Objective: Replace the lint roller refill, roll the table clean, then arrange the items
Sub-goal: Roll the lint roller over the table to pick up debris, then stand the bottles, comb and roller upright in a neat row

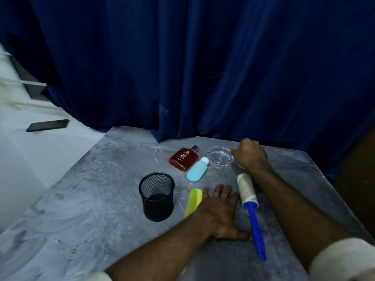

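Note:
A lint roller [246,189] with a blue handle and a whitish roll lies on the grey marble-look table [91,199]. My left hand [220,209] rests flat on the table just left of the roller, fingers spread, partly over a yellow comb [193,201]. My right hand [249,153] is at the far side, curled over a small whitish thing, mostly hidden, next to a clear glass ashtray [220,157]. I cannot tell what it holds.
A black mesh cup [156,196] stands left of the comb. A red-brown bottle [183,159] and a light blue bottle [197,169] lie beside the ashtray. A blue curtain [203,67] hangs behind the table. A phone [47,125] lies on a white surface at left.

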{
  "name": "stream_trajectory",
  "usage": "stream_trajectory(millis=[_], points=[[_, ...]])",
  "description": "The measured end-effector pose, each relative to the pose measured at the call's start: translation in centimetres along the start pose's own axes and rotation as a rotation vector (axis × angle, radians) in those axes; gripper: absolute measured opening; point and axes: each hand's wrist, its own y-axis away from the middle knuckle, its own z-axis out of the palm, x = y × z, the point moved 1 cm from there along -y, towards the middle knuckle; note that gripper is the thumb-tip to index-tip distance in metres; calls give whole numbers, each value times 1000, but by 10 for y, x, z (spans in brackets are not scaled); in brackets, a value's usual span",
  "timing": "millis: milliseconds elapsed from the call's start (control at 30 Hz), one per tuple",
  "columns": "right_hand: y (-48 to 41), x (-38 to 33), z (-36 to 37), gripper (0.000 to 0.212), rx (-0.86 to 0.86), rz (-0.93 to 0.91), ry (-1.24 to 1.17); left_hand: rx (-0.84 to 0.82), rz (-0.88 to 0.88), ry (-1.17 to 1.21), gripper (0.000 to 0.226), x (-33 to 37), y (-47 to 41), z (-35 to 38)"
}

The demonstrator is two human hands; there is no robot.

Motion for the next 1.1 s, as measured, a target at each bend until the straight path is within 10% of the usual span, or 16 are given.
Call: stream_trajectory(millis=[833, 1100], points=[[-20, 12, 34, 31, -49, 190, -254, -24, 3, 180, 129, -5, 0, -16], [-3, 8, 2, 23, -25, 130, -325, 366, 70, 500, 89, -7, 12, -56]])
